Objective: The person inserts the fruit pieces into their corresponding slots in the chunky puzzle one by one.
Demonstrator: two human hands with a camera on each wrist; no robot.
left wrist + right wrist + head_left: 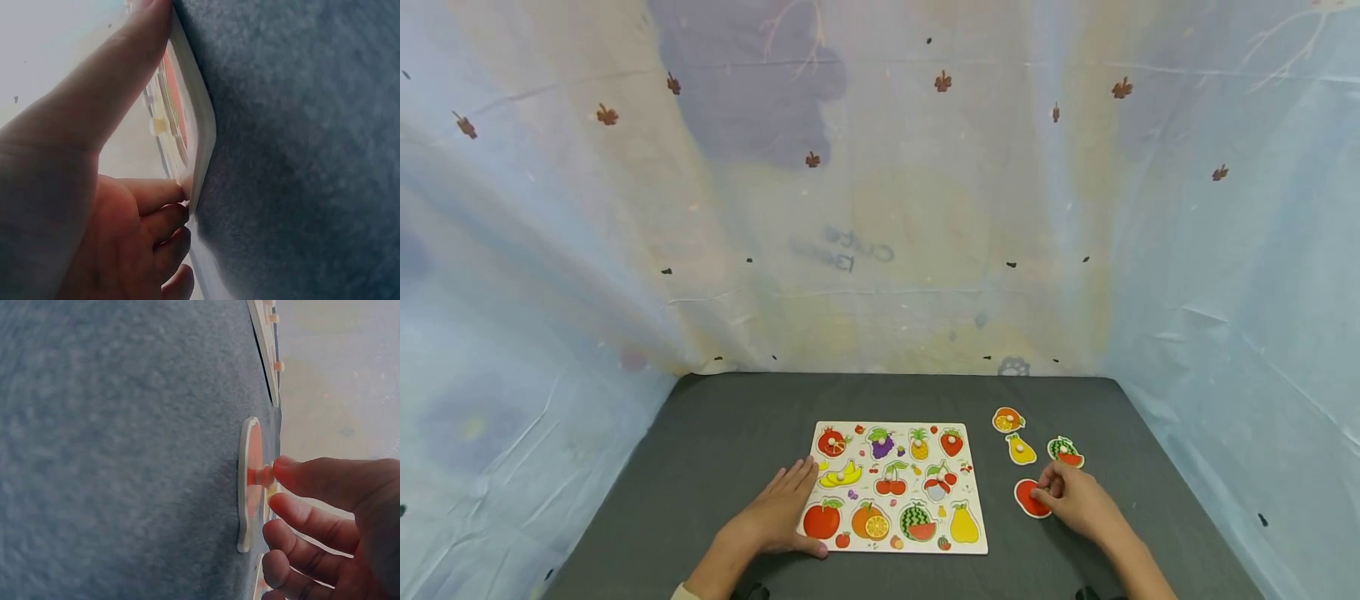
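Note:
A white fruit puzzle board (906, 547) lies on the dark table, printed with fruit pictures. Along its left edge rests my left hand (777, 510), fingers stretched out and the thumb at the near left corner. The left wrist view has the board's edge (203, 125) between thumb and fingers. Off the board's right side, my right hand (1081, 502) pinches the small knob (262, 476) of a red puzzle piece (1028, 497) with thumb and index finger. That piece sits low over the cloth; the hand covers its right side in the head view.
Beyond the right hand lie loose pieces: an orange (1006, 419), a pear (1021, 449) and a watermelon (1064, 451). Several knobbed fruit pieces, such as the grapes (881, 443), sit in the board. A pale patterned curtain (887, 208) surrounds the grey-covered table (722, 433).

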